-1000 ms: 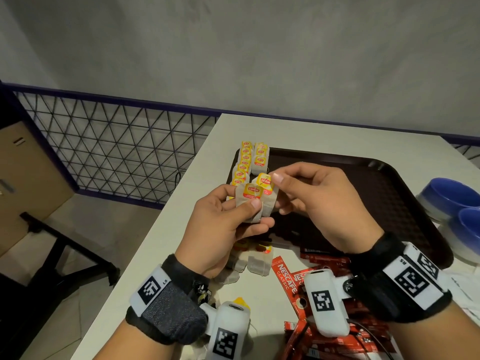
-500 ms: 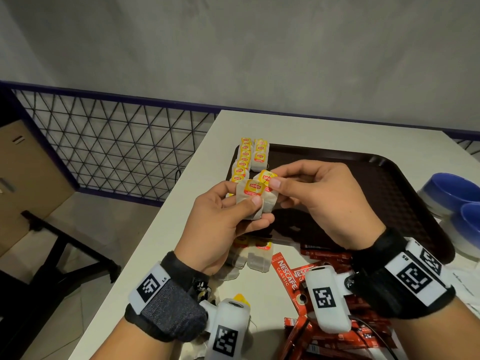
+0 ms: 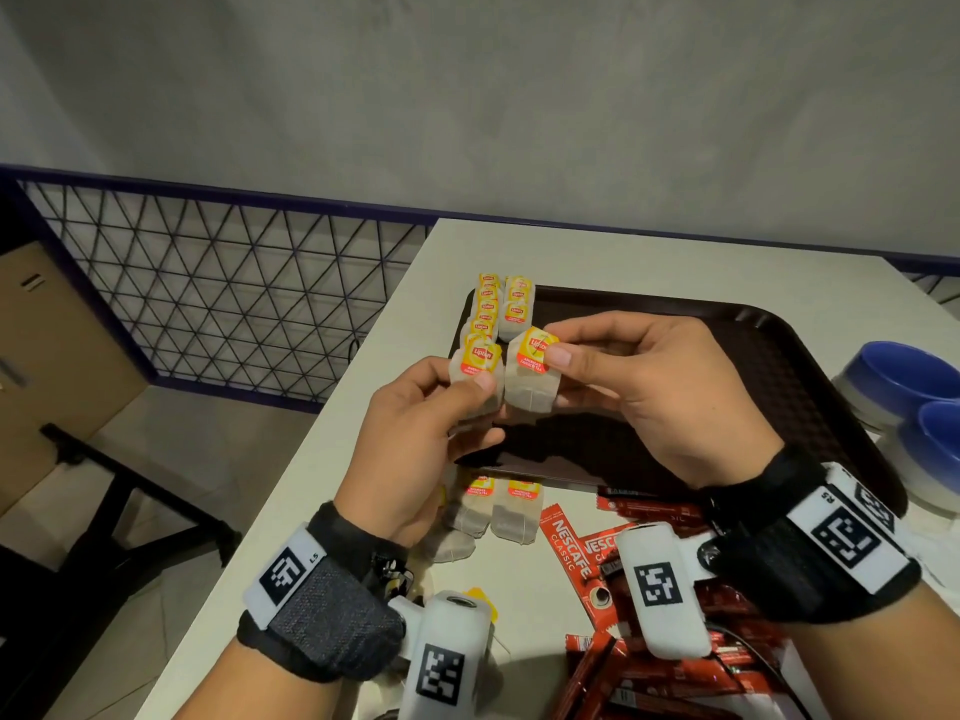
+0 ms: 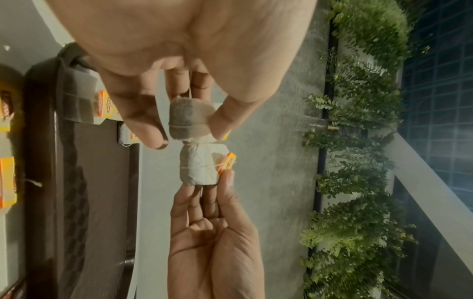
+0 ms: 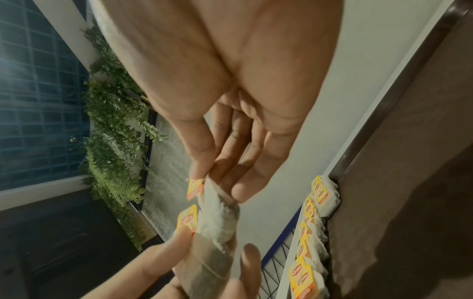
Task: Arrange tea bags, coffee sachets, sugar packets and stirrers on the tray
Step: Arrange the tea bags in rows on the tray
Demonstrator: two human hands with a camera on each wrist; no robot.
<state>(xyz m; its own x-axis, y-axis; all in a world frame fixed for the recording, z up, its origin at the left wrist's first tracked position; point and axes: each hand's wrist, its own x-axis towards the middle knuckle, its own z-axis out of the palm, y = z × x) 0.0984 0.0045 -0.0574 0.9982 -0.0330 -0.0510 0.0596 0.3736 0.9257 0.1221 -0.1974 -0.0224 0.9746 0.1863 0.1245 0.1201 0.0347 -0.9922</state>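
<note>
The tea bag (image 3: 531,374) you have just drawn off sits upright in your right hand (image 3: 649,392), tag end up and its long axis running top to bottom, held in the air above the near-left part of the tray (image 3: 769,335). Your thumb and fingers pinch it at the yellow tag. Just left of it, almost touching, is a second tea bag (image 3: 475,374) pinched between the thumb and fingers of your left hand (image 3: 415,449), also upright. The relation that matters is this: the two columns of tea bags (image 3: 501,309) already laid along the tray's far-left edge lie straight beyond both hands, and the right-hand column is the shorter, with its open end just beyond your right hand's bag. So the right hand looks nearer to the next slot, and the bag would need tipping flat to match the row. More loose bags (image 3: 501,511) and the coffee sachets (image 3: 654,662) wait on the table (image 3: 623,252) off the tray's near edge. Half a second ago the two bags overlapped as one bunch between your hands; now they stand apart, each in its own hand.
</note>
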